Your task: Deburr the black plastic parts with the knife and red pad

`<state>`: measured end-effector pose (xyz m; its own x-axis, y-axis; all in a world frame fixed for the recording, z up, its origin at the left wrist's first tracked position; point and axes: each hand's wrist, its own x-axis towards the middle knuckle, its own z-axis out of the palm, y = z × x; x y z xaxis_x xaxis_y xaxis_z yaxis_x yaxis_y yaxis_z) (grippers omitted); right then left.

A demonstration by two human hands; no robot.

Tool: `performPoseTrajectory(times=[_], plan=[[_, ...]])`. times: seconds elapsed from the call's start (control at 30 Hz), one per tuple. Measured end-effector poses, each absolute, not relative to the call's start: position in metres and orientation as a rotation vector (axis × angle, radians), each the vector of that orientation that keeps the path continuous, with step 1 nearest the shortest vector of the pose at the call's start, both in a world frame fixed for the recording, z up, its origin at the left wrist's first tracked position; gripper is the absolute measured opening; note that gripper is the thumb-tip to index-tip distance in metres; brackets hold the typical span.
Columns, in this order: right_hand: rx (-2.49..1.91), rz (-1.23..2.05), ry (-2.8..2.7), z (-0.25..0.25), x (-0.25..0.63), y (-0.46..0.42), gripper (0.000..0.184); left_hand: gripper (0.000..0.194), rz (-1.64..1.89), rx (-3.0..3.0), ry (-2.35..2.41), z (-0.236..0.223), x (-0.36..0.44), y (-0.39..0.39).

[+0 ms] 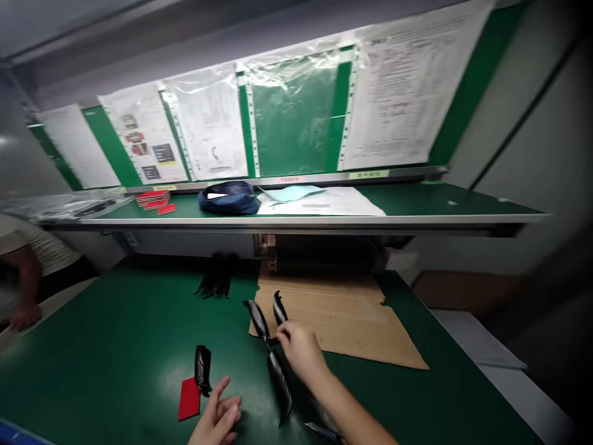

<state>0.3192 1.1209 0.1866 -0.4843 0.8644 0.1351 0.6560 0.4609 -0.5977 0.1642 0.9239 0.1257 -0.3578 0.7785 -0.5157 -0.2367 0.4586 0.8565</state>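
My right hand [301,349] reaches over the front edge of the cardboard, thumb and fingers pinched on glossy black curved pieces with pointed ends. One such curved piece [279,309] rises just beyond the fingertips, and another curved piece [257,319] lies to their left. Below them a larger ribbed black piece [280,382] slants toward me. Which of these the fingers grip, I cannot tell exactly. My left hand [217,415] is open, index finger extended and the others loosely bent, holding nothing. Just beyond it, a ribbed black piece [202,369] rests partly on a red pad [189,400].
A flat cardboard sheet [343,315] lies on the green table [115,346]. More black pieces [215,281] are grouped at the back. A shelf [430,204] overhangs the table, bearing red pads [152,199], a dark blue pouch [229,198] and papers. Another person's hand [25,316] is at left.
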Motion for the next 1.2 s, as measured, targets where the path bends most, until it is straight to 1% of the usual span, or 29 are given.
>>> performPoseTrajectory(times=[0.07, 0.1, 0.13, 0.17, 0.23, 0.3, 0.33, 0.43, 0.57, 0.67, 0.73, 0.93, 1.0, 1.1, 1.2], plan=[[-1.106, 0.73, -2.339, 0.185, 0.296, 1.075, 0.018, 0.102, 1.287, 0.385, 1.432, 0.126, 0.163, 0.937], [-1.023, 0.789, -2.324, 0.183, 0.287, 1.055, 0.019, 0.108, 1.375, 0.39, 1.354, 0.126, 0.162, 0.941], [-0.948, 0.847, -2.314, 0.182, 0.278, 1.039, 0.019, 0.108, 1.461, 0.414, 1.281, 0.127, 0.161, 0.945], [-0.869, 0.907, -2.301, 0.18, 0.272, 1.026, 0.018, 0.102, 1.533, 0.44, 1.219, 0.128, 0.158, 0.947], [-0.751, 1.003, -2.286, 0.177, 0.266, 1.014, 0.022, 0.08, 1.606, 0.473, 1.192, 0.133, 0.145, 0.947], [-0.757, 1.037, -2.274, 0.171, 0.27, 1.016, 0.03, 0.061, 1.588, 0.466, 1.295, 0.142, 0.117, 0.941], [-0.82, 1.039, -2.266, 0.167, 0.274, 1.02, 0.03, 0.055, 1.578, 0.45, 1.362, 0.146, 0.097, 0.937], [-1.096, 1.033, -2.247, 0.145, 0.292, 1.035, 0.026, 0.039, 1.554, 0.355, 1.552, 0.153, 0.02, 0.925], [-1.329, 1.014, -2.213, 0.115, 0.301, 1.035, 0.027, 0.033, 1.352, 0.278, 1.706, 0.138, -0.081, 0.922], [-1.413, 0.934, -2.222, 0.103, 0.284, 1.02, 0.027, 0.035, 1.139, 0.375, 1.749, 0.117, -0.125, 0.932], [-1.433, 0.854, -2.253, 0.1, 0.267, 1.009, 0.029, 0.041, 1.019, 0.491, 1.773, 0.106, -0.141, 0.942], [-1.531, 0.664, -2.19, 0.092, 0.241, 0.988, 0.031, 0.083, 0.752, 0.878, 2.068, 0.08, -0.169, 0.959], [-1.581, 0.603, -2.144, 0.084, 0.243, 0.98, 0.03, 0.091, 0.653, 0.991, 2.116, 0.073, -0.171, 0.957], [-1.614, 0.524, -2.085, 0.069, 0.245, 0.965, 0.029, 0.093, 0.535, 1.138, 2.136, 0.065, -0.166, 0.952], [-1.648, 0.464, -2.054, 0.058, 0.239, 0.953, 0.028, 0.083, 0.455, 1.257, 2.139, 0.059, -0.162, 0.951]])
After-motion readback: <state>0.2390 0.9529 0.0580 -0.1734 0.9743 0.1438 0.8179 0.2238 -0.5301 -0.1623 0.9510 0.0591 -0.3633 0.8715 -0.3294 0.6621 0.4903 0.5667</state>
